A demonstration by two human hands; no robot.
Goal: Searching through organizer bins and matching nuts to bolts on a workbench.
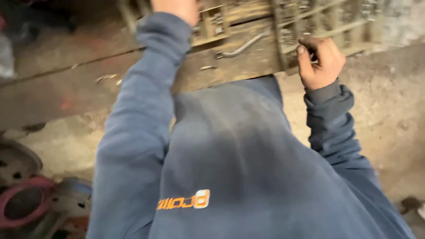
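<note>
— What is gripped by the right hand (pixel 319 62)?
— The wooden compartment tray (pixel 248 42), at its right edge, fingers curled shut.
— And the left hand (pixel 177 9)?
— Laid at the tray's top; its grip cannot be told.

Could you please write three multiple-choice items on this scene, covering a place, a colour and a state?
1. Where does the bent metal rod lie?
A. in the compartmented wooden tray
B. on the floor
C. across the sleeve

2. What colour is the ring at lower left?
A. green
B. pinkish red
C. yellow

3. How is the right hand?
A. flat and open
B. in a pocket
C. gripping the tray's edge

Answers: A, the rod rests in a tray section; B, the ring is pinkish red; C, the fingers curl around the rim.
</note>
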